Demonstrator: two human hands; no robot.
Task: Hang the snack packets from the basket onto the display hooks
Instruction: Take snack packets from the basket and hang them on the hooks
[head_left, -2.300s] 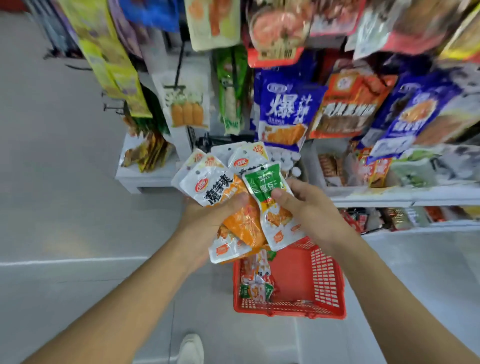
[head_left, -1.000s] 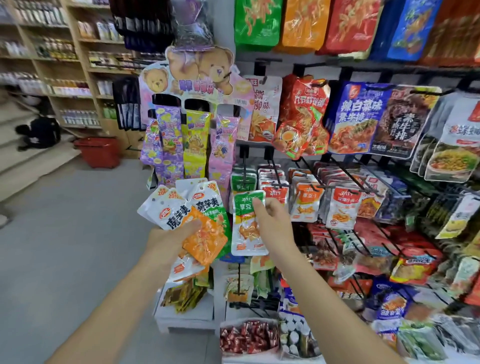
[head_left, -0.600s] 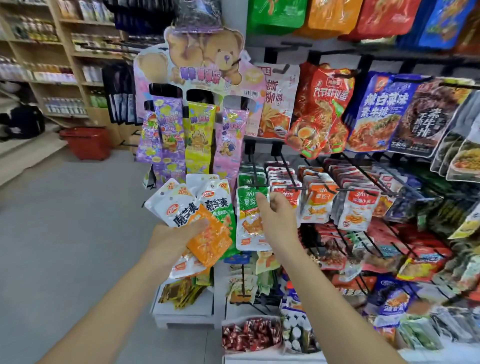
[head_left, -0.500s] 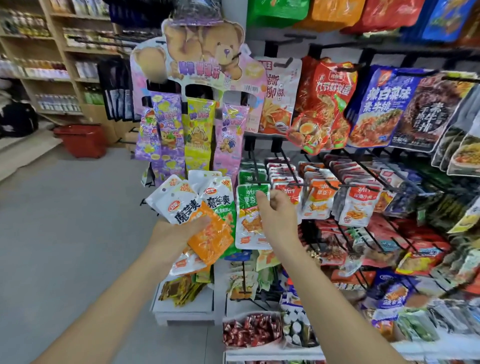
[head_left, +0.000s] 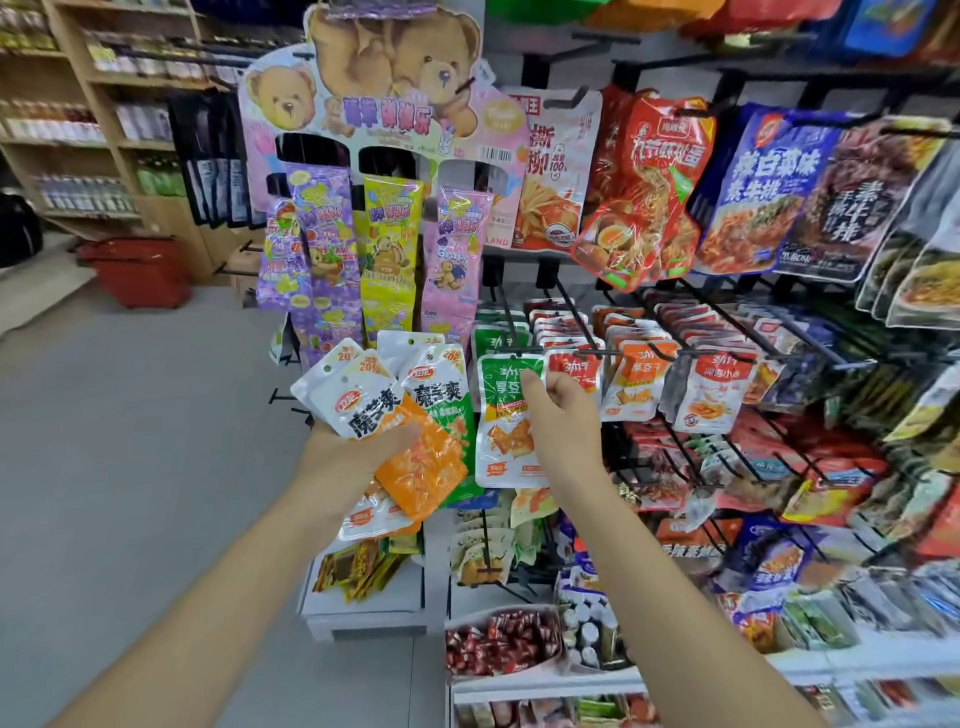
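- At the tip of the leftmost black hook (head_left: 511, 332) in the rack's middle row: green packet (head_left: 506, 421), upright, face outward, top edge level with the hook's end. Cannot tell whether the punched hole has caught the hook.
- Pinched near its upper right corner by the right hand (head_left: 563, 415), thumb in front, other fingers curled behind.
- Best done by keeping the header flat and taut, lining the hole up with the tip, then sliding straight back along the wire toward the matching green packets (head_left: 493, 338). Release only once seated.
- Worth avoiding any tilt: thin, floppy film, likely to buckle at the header if pushed off-axis.
- Glossy flat pouch, rectangular with rounded corners, white sealed border, brownish pieces pictured low down.
- Just to the left, gripped in the left hand (head_left: 353, 457): fan of packets (head_left: 384, 400), white tops with round hang holes, one crinkly orange packet (head_left: 421, 467) in front.
- Close on the right: red-and-white packets (head_left: 574, 371) on thin wire hooks.
- Above left: cardboard bear card (head_left: 395, 78) hung with long shiny strips.
- Far back on the floor: red basket (head_left: 140, 270), plastic.
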